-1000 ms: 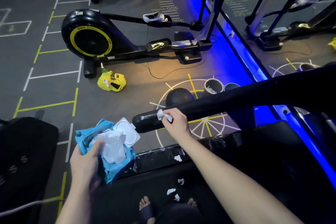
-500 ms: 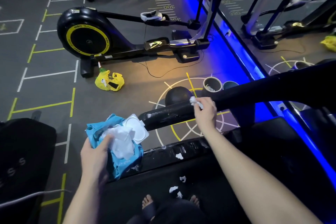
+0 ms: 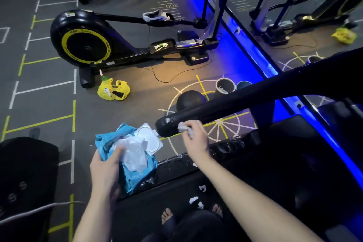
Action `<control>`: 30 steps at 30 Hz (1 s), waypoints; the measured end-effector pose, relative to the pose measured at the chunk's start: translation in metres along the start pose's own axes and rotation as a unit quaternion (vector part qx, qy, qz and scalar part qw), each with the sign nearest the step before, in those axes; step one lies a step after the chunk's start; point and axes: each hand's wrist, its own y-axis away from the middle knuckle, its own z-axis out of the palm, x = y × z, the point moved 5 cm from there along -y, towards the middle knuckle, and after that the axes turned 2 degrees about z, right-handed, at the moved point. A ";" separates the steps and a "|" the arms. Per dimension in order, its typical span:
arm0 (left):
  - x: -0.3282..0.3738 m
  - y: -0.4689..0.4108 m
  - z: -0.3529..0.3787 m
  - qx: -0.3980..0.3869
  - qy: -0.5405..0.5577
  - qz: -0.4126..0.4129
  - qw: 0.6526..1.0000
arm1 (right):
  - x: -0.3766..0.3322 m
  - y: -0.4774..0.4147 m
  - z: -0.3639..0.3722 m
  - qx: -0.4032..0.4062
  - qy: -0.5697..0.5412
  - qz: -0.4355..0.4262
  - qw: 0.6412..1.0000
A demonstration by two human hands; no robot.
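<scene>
White crumpled wipe (image 3: 183, 128) pinched in the grip of the right hand (image 3: 193, 139), pressed to the rounded end of the black padded handrail (image 3: 170, 124).
Grip of the left hand (image 3: 106, 167) curled round a blue soft pack of wipes (image 3: 135, 179), white flip lid (image 3: 150, 137) open, just beside the rail end. Beyond the rail on the grey floor: black ball (image 3: 189, 100), grey bucket (image 3: 225, 85), yellow plastic bag (image 3: 114, 90), black machine with yellow-ringed flywheel (image 3: 82, 41). White scraps (image 3: 196, 200) near bare feet (image 3: 167, 216).
</scene>
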 end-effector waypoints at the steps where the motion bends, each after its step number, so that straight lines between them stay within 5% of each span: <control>1: 0.001 0.000 -0.002 -0.002 0.001 0.001 1.000 | 0.011 -0.002 -0.014 0.052 -0.006 0.033 0.998; 6: -0.002 -0.002 -0.015 -0.014 -0.005 -0.002 1.000 | 0.049 -0.031 -0.066 0.204 -0.068 0.199 0.956; 16: -0.009 -0.003 -0.023 -0.020 -0.022 0.000 1.000 | 0.014 -0.005 0.006 0.087 -0.017 0.129 0.988; 22: -0.006 -0.004 -0.020 -0.030 -0.019 -0.008 0.999 | -0.004 0.017 0.044 -0.083 0.012 0.054 0.995; 30: 0.001 -0.004 -0.019 -0.020 0.009 -0.009 1.000 | 0.018 -0.016 -0.049 0.110 0.002 0.174 0.979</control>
